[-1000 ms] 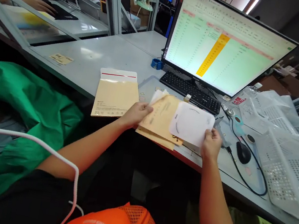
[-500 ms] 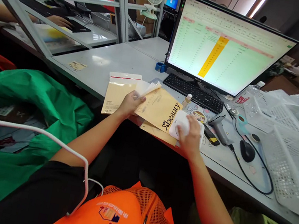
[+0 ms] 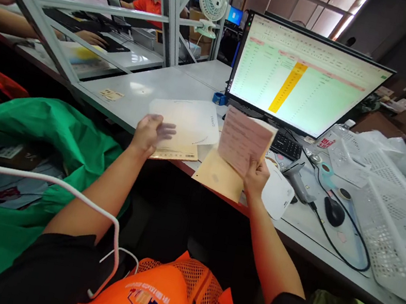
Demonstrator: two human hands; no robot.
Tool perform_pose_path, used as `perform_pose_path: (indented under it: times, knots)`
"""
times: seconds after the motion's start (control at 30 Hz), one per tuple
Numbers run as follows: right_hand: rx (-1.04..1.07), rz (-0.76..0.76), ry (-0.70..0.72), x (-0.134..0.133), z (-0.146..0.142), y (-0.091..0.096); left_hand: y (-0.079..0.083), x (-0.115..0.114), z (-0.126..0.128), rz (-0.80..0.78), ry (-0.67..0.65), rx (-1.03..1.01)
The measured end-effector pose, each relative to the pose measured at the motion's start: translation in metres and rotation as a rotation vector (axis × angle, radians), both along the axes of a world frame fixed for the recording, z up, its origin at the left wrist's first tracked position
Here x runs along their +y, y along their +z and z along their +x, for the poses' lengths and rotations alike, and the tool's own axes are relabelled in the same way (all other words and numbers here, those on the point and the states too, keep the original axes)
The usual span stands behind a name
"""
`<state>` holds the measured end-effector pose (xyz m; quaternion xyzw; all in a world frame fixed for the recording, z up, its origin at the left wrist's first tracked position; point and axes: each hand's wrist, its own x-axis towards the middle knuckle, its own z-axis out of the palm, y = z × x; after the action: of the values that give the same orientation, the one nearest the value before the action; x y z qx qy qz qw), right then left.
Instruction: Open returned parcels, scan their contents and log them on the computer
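My right hand (image 3: 256,178) is closed on a printed pinkish sheet (image 3: 243,139), held upright in front of the monitor (image 3: 303,75). Below it a tan envelope (image 3: 218,174) lies at the table's front edge, with a white pouch (image 3: 277,192) beside it on the right. My left hand (image 3: 150,134) hovers with fingers spread and slightly blurred, holding nothing, just over a white-backed packet (image 3: 188,120) that lies on another tan packet (image 3: 175,153).
A keyboard (image 3: 286,145), a barcode scanner (image 3: 296,176), a mouse (image 3: 332,210) with its cable and white perforated baskets (image 3: 395,217) fill the right side. A green bag (image 3: 31,143) sits at my left. Another person's hands rest at the neighbouring station (image 3: 89,37).
My right hand left the white pouch on the table and lifted a printed sheet upright. My left hand let go of the tan packets, and a white-backed packet now lies on the left one.
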<state>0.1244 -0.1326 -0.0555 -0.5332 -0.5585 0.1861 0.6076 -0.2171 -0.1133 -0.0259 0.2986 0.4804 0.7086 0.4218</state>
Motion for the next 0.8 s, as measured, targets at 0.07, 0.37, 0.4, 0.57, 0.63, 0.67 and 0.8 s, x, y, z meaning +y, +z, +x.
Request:
perform_pose_path:
  times: [0.07,0.37,0.4,0.57,0.63,0.67,0.8]
  knots:
    - [0.118,0.003,0.003,0.010,0.007,0.005,0.000,-0.004,-0.009,0.036,-0.007,-0.015]
    - [0.529,-0.089,0.275,0.021,0.013,0.010,-0.025,0.007,-0.008,-0.033,0.003,0.049]
    - [0.530,-0.111,0.319,0.017,0.014,0.011,-0.026,0.009,-0.009,-0.044,-0.014,0.062]
    - [0.436,-0.278,0.396,0.006,0.007,0.010,-0.025,0.015,-0.009,-0.067,0.044,0.149]
    - [0.407,-0.301,0.334,0.011,-0.002,0.004,-0.024,0.015,-0.001,-0.062,0.086,0.201]
    - [0.391,-0.297,0.298,0.014,-0.007,0.001,-0.024,0.014,0.004,-0.054,0.102,0.226]
    - [0.346,-0.242,0.188,0.027,-0.014,-0.003,-0.027,0.011,0.017,0.031,0.179,0.223]
